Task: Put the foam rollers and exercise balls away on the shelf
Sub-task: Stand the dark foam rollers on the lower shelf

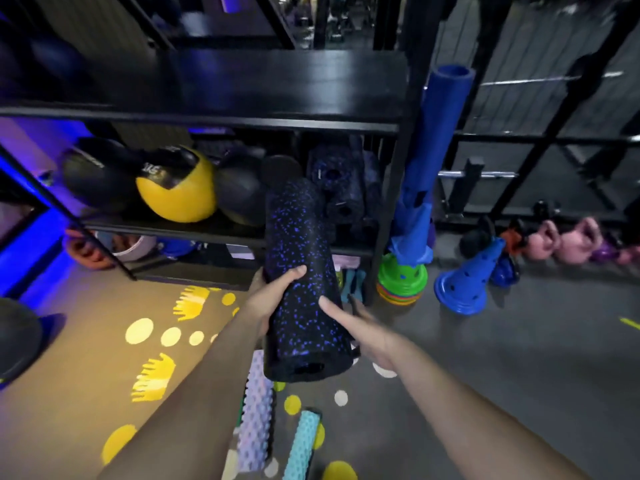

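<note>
I hold a long black foam roller (300, 271) with blue speckles, its far end pointing at the middle level of the black shelf (225, 119). My left hand (273, 292) grips its left side and my right hand (360, 327) grips its right side. On that shelf level lie a yellow and black ball (176, 188), black balls (97, 174) and several dark speckled foam rollers (341, 188). On the floor below my arms lie a pale knobbly roller (254, 417) and a teal knobbly roller (301, 445).
A tall blue tube (436, 140) leans at the shelf's right post above stacked green discs (401, 278). Blue cones (467, 282) and pink kettlebells (568, 244) line the floor to the right. A dark ball (17, 334) sits at the left edge.
</note>
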A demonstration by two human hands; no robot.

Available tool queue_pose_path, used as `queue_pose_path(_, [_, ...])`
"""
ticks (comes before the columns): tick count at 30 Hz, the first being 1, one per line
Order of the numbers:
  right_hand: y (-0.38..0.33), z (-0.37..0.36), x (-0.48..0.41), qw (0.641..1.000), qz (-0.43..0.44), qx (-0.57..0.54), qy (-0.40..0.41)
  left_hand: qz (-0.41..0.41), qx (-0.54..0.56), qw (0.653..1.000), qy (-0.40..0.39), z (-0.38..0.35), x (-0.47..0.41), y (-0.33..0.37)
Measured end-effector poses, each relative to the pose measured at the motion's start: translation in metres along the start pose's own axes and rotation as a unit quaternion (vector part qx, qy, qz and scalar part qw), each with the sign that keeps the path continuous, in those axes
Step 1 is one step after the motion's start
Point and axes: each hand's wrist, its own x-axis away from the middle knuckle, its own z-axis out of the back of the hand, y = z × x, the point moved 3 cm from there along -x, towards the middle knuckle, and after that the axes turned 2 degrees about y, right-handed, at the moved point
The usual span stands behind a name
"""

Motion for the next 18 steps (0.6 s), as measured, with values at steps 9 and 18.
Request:
queue_pose_path(9, [-0.017, -0.073, -0.007, 1.000, -0.003, 0.006, -0.002, -0.038, 0.009, 0.997, -0.062, 0.051, -0.029, 0.037])
queue_pose_path(18, [-0.064, -0.048, -0.053, 0.996, -0.023, -0.049, 0.073, -0.067, -0.040, 0.992, -0.097, 0.024, -0.090, 0.080])
